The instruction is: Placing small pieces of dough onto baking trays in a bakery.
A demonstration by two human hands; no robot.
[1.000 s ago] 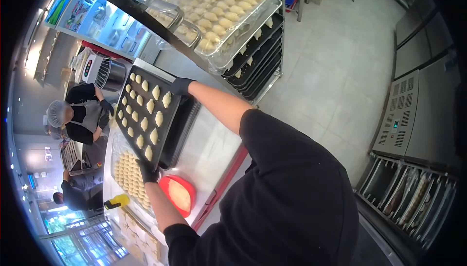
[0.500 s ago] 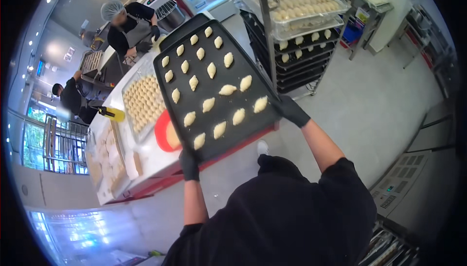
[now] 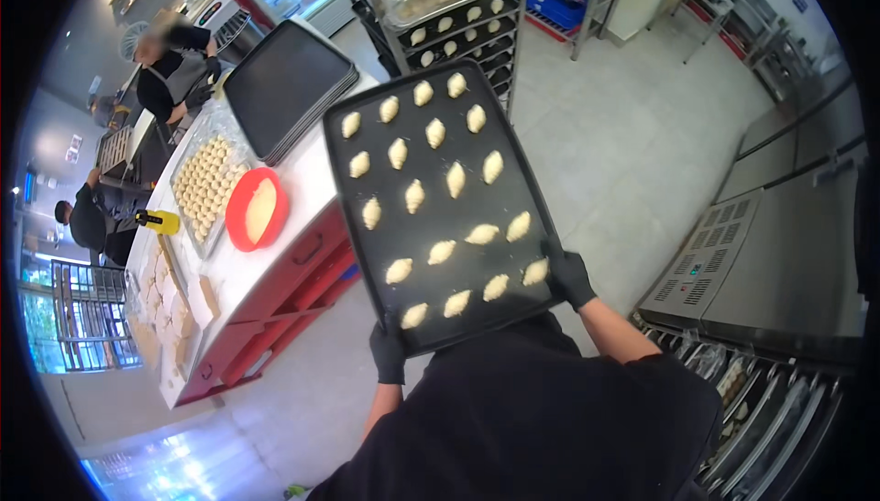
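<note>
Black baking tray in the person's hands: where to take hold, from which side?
Probably the raised rim, at opposite points left and right, coming from outside and supporting underneath: the baking tray is broad and shallow, with rolled dough pieces spread across its surface.

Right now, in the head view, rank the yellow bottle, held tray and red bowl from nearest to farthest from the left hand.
From the left hand:
1. Held tray, gripped at its near left corner.
2. Red bowl, ahead and left, on the counter.
3. Yellow bottle, farther left.
</note>
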